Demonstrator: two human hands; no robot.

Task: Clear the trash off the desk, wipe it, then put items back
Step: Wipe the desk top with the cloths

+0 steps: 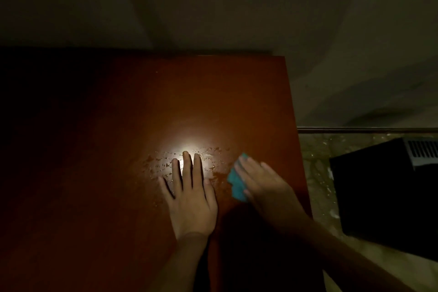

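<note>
A reddish-brown wooden desk (213, 92) fills the dim view, lit by one bright spot near its middle. Droplets and wet smears (166, 163) glisten around that spot. My left hand (192, 192) rests flat on the desk with straight, spread fingers, its fingertips at the wet patch. To its right, my right hand (263, 182) presses a teal cloth (235, 182) against the desk near the right edge, fingers laid over the cloth. Most of the cloth is hidden under the hand.
A black box-like device with a vent grille (388, 192) stands on the speckled floor (315, 168) right of the desk. A pale wall (213, 7) rises behind the desk. The desk's left part lies in deep shadow.
</note>
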